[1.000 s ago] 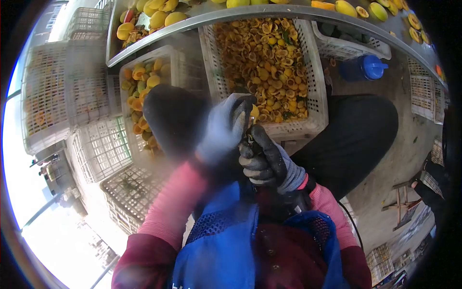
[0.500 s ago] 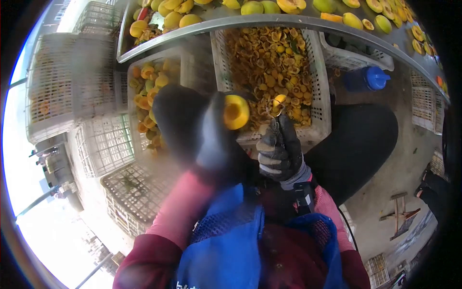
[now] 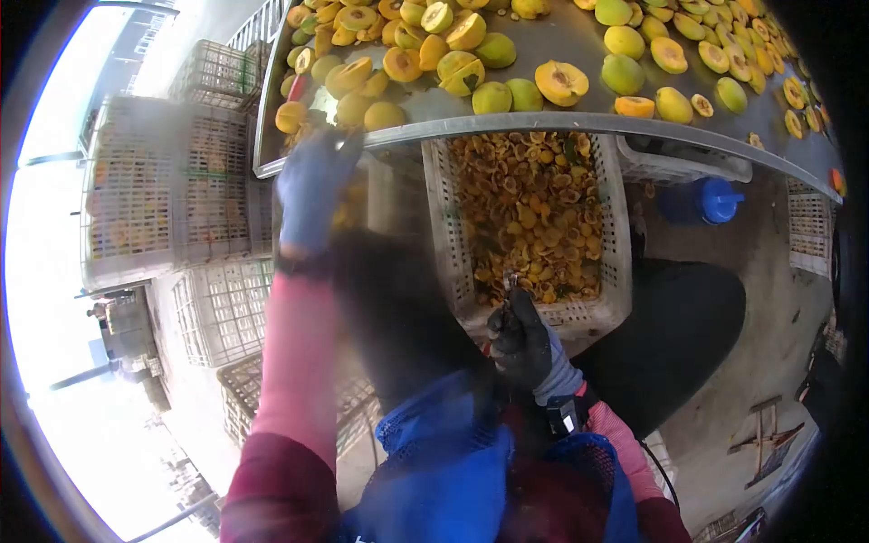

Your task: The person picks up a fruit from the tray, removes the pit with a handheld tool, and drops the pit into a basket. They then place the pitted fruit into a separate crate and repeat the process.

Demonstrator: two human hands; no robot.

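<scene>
My left hand (image 3: 312,195), in a grey glove, is stretched out at the left front edge of the metal table, close to several yellow peach halves (image 3: 355,77). Motion smears its fingers, so I cannot make out whether anything is in them. My right hand (image 3: 523,344), in a dark glove, is closed around a small metal pitting tool (image 3: 510,281) whose tip points away from me. Below that tip stands a white crate (image 3: 617,235) full of brown-yellow pits and scraps (image 3: 529,204).
The metal table (image 3: 543,127) spans the far side, covered with whole and halved peaches. A blue jug (image 3: 715,201) stands on the floor to the right. Stacked crates (image 3: 136,181) rise at the left, and a wooden stool (image 3: 768,439) lies at the lower right.
My left hand has swung up and left to the table edge; the peach half it held no longer shows. My right hand is slightly lower, and the yellow piece at the tool's loop is gone.
</scene>
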